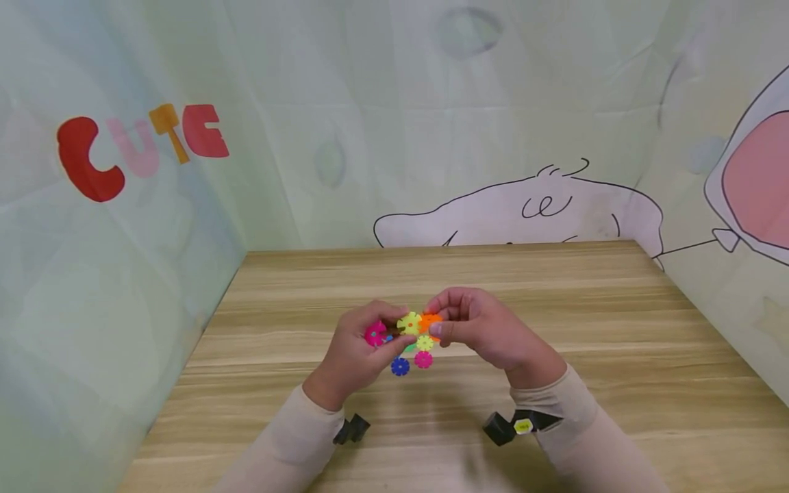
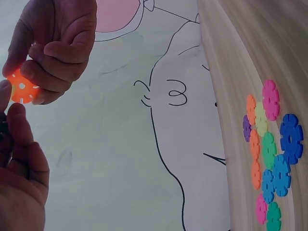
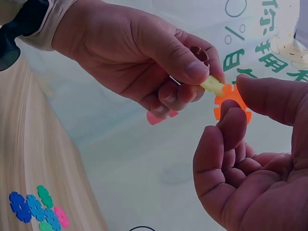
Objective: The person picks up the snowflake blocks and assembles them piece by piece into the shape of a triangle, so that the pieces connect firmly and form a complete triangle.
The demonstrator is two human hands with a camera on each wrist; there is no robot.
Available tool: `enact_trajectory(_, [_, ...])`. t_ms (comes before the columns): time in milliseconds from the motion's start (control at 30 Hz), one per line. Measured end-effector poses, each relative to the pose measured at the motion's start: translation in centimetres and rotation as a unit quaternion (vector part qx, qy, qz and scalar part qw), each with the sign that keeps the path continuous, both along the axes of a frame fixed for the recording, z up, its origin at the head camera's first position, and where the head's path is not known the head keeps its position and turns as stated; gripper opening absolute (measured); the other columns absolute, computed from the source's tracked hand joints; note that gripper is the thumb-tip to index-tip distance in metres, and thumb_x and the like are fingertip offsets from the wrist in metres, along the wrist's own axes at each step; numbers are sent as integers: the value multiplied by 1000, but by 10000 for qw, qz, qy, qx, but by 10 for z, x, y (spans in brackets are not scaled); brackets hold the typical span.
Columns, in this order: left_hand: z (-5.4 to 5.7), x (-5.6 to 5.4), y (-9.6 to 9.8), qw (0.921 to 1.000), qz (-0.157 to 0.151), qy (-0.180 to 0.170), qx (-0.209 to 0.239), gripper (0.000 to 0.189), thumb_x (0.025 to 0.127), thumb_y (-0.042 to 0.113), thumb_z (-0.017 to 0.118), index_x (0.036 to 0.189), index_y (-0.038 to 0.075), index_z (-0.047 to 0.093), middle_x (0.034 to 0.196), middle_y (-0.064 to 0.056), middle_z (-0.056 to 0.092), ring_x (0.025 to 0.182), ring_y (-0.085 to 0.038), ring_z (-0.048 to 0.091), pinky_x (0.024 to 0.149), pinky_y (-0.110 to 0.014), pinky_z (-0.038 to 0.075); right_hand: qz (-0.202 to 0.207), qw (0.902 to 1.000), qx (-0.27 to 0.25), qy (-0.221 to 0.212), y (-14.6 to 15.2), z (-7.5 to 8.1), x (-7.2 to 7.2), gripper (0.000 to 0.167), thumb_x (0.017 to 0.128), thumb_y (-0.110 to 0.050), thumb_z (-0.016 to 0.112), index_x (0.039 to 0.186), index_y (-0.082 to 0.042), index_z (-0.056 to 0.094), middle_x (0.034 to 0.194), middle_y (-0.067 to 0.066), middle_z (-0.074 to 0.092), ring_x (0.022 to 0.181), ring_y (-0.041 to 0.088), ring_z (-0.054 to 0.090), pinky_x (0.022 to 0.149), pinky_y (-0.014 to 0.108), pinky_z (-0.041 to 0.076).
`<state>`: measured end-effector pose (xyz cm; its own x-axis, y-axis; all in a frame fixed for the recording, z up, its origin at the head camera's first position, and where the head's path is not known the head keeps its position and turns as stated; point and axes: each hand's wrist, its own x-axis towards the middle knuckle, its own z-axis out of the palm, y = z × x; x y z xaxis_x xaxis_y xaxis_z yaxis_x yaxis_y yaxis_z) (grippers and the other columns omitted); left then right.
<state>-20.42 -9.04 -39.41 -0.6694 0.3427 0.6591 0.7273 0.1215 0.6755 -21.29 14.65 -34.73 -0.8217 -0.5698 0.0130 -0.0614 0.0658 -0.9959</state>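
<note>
Over the table both hands meet around slotted plastic flower discs. My left hand (image 1: pixel 353 352) pinches a yellow disc (image 1: pixel 409 324) between thumb and fingers. A pink disc (image 1: pixel 374 334) shows at the back of that hand, and a dark reddish disc (image 3: pixel 199 54) shows behind its thumb in the right wrist view. My right hand (image 1: pixel 487 329) pinches an orange disc (image 3: pixel 230 107) between thumb and fingertips. The yellow disc's edge meets the orange one; whether their slots interlock I cannot tell. How the pink disc connects to the others is hidden by the fingers.
Loose discs lie clustered on the wooden table (image 1: pixel 296 287) beneath the hands, among them a blue disc (image 1: pixel 400 367), a pink disc (image 2: pixel 271 99) and a green disc (image 2: pixel 269 150). A printed cloth backdrop (image 1: pixel 308 103) encloses the table's back and sides.
</note>
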Motion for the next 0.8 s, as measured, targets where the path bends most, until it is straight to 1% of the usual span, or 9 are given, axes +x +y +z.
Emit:
enact_trajectory(100, [-2, -1, 1, 10000, -37, 23, -61, 34, 83, -10, 82, 113, -1, 70, 103, -17, 75, 83, -17, 70, 77, -29, 64, -30, 10000, 64, -62, 0, -1, -1, 25, 98, -3, 70, 119, 6, 59, 97, 9, 67, 85, 18, 64, 79, 26, 61])
enact_trajectory(233, [-4, -2, 1, 9998, 71, -51, -181, 34, 84, -9, 82, 115, 0, 70, 103, -15, 75, 85, -15, 69, 77, -28, 64, -112, 9998, 160, -64, 0, -3, -2, 26, 98, -5, 70, 119, 5, 60, 96, 7, 66, 84, 18, 64, 78, 26, 60])
enact_trajectory(300, [-4, -2, 1, 9996, 136, -183, -161, 34, 85, -7, 81, 116, 1, 69, 103, -14, 74, 87, -14, 69, 79, -27, 64, -111, 9998, 171, 26, -1, -4, -4, 27, 99, -6, 70, 120, 6, 60, 96, 7, 66, 84, 19, 63, 77, 26, 60])
enact_trajectory(433, [-2, -3, -1, 9982, 199, -562, 108, 35, 87, -8, 80, 117, 1, 66, 105, -15, 73, 91, -15, 70, 82, -28, 64, -60, 9992, 214, 325, 1, -6, -10, 34, 101, -9, 68, 129, 8, 59, 97, 8, 66, 85, 20, 63, 77, 26, 59])
enact_trajectory(567, [0, -3, -3, 9950, 407, -867, 295, 37, 87, -7, 80, 119, 2, 66, 109, -15, 71, 95, -15, 68, 82, -26, 63, -284, 9974, 374, 554, 5, -17, -22, 36, 101, -9, 68, 133, 6, 60, 94, 9, 64, 83, 24, 63, 78, 28, 59])
enact_trajectory(633, [1, -3, -5, 9940, 497, -930, 307, 37, 87, -7, 80, 120, 3, 65, 110, -14, 70, 96, -14, 67, 81, -25, 63, -431, 9936, 739, 733, 5, -29, -31, 32, 100, -10, 70, 129, 2, 65, 90, 7, 64, 80, 23, 61, 73, 28, 56])
enact_trajectory(700, [1, -3, -5, 9936, 515, -953, 333, 37, 87, -7, 80, 119, 3, 66, 110, -15, 70, 96, -14, 67, 81, -26, 63, -457, 9852, 1365, 933, 2, -42, -38, 28, 98, -13, 74, 124, -4, 70, 86, 4, 63, 77, 21, 59, 68, 27, 53])
enact_trajectory(733, [1, -3, -5, 9935, 487, -965, 358, 37, 87, -7, 80, 119, 2, 66, 110, -15, 70, 96, -15, 67, 81, -26, 63, -407, 9788, 1717, 1040, 0, -49, -42, 26, 97, -13, 75, 122, -6, 72, 84, 3, 63, 75, 19, 58, 66, 28, 52])
enact_trajectory(800, [1, -3, -5, 9941, 434, -928, 363, 37, 86, -7, 80, 120, 2, 66, 110, -16, 70, 96, -14, 68, 81, -26, 63, -273, 9614, 2438, 1247, -5, -63, -46, 25, 94, -14, 78, 118, -10, 75, 82, 1, 62, 74, 17, 56, 64, 28, 49])
